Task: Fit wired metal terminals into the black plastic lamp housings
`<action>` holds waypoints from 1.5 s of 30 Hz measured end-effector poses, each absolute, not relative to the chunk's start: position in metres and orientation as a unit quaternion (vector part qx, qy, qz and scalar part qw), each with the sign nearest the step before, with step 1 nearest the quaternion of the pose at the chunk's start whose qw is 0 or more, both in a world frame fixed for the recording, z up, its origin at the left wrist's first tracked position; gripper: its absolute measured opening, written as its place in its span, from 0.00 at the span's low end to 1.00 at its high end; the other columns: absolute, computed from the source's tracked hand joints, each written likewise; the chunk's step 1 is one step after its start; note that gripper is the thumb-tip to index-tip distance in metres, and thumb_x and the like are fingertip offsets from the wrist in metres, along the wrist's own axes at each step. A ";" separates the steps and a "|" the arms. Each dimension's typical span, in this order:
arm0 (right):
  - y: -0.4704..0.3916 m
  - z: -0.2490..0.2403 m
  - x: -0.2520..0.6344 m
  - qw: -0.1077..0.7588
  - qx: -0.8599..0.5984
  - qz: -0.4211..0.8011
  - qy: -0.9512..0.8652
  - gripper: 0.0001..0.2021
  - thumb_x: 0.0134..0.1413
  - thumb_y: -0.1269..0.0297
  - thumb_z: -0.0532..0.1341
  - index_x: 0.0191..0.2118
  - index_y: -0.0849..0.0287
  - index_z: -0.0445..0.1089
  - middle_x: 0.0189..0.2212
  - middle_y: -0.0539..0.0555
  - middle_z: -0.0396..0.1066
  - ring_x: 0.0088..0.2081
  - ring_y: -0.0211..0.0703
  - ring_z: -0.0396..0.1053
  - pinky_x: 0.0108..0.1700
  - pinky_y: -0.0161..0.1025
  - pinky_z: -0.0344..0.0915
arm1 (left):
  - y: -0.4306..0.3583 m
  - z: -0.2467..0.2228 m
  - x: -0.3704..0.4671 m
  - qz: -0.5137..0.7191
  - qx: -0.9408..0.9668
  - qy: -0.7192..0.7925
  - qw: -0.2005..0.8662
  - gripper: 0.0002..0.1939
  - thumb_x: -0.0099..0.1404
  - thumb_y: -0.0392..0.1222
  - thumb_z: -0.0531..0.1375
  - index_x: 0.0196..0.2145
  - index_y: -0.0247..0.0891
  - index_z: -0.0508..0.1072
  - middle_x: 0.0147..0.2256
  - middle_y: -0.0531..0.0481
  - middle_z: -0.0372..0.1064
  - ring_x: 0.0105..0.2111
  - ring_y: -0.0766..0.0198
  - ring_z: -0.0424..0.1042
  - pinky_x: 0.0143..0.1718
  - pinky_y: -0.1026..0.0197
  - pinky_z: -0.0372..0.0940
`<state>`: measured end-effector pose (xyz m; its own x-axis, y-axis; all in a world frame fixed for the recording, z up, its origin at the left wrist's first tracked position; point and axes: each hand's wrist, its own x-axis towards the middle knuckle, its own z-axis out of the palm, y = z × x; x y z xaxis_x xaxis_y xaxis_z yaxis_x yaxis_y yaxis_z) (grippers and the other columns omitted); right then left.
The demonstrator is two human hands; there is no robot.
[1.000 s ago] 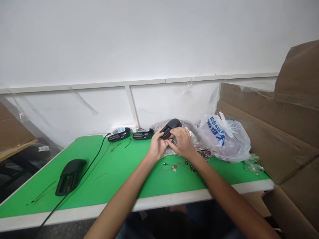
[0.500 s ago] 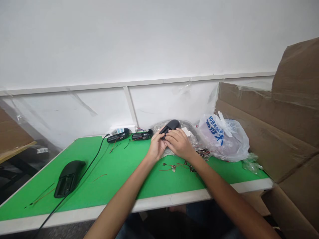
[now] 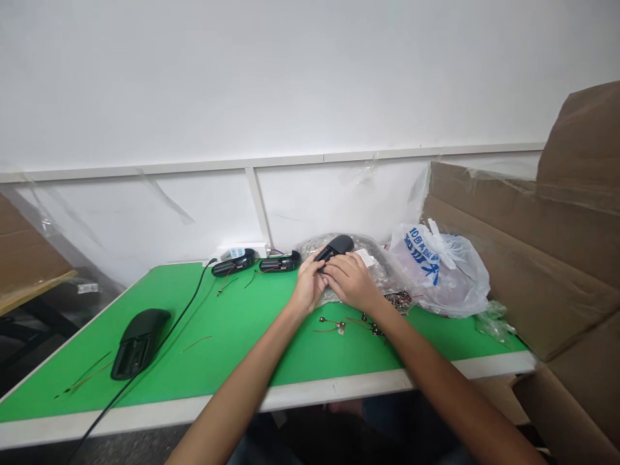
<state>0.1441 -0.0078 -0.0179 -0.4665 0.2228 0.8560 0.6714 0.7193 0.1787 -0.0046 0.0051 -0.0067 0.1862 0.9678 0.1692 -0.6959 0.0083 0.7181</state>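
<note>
A black curved plastic housing [image 3: 341, 244] is held up over the back of the green table [image 3: 242, 342]. My left hand [image 3: 309, 284] is closed round its lower left end. My right hand [image 3: 349, 278] lies over its near side with bent fingers touching it; the fingertips are partly hidden. Below the hands lie small metal contacts with red wires [image 3: 341, 327]. Two similar black housings with wires, one at the back left [image 3: 233, 263] and one beside it [image 3: 279, 261], rest on the table. A larger-looking black housing [image 3: 140, 342] sits at the front left.
Clear plastic bags [image 3: 382, 265] and a tied white bag with blue print [image 3: 440, 271] stand at the back right, beside cardboard [image 3: 504, 258]. A black cable [image 3: 186, 310] crosses the left side. A white box [image 3: 245, 249] sits by the wall.
The view has shifted slightly, so most things appear a little further right. Both hands still hold the black housing in nearly the same pose.
</note>
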 end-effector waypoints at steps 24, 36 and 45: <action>-0.003 -0.022 0.141 0.391 -0.286 -0.273 -0.831 0.11 0.71 0.70 0.55 0.50 0.59 0.74 0.46 0.59 0.80 0.50 0.50 0.71 0.59 0.51 0.62 | 0.004 -0.010 -0.003 0.615 0.369 0.233 0.657 0.22 0.55 0.35 0.69 0.49 0.36 0.76 0.31 0.53 0.76 0.25 0.70 0.70 0.27 0.68 0.65; -0.002 -0.024 0.144 0.431 -0.281 -0.256 -0.819 0.10 0.69 0.69 0.60 0.53 0.58 0.72 0.48 0.60 0.79 0.54 0.50 0.73 0.62 0.53 0.63 | 0.007 -0.010 -0.007 0.620 0.394 0.218 0.643 0.22 0.58 0.39 0.69 0.52 0.39 0.76 0.45 0.45 0.79 0.40 0.59 0.78 0.37 0.62 0.70; -0.004 -0.014 0.159 0.571 -0.312 -0.210 -0.730 0.27 0.66 0.53 0.64 0.63 0.59 0.61 0.53 0.66 0.73 0.56 0.60 0.70 0.58 0.61 0.69 | 0.014 -0.005 -0.013 0.647 0.355 0.218 0.639 0.18 0.65 0.47 0.68 0.49 0.38 0.70 0.36 0.47 0.79 0.26 0.62 0.77 0.23 0.66 0.64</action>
<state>0.1593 -0.0040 -0.0136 -0.1545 0.2156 0.9642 0.6944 0.7179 -0.0492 -0.0134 0.0141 -0.0049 0.0672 0.9813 0.1802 -0.6713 -0.0891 0.7358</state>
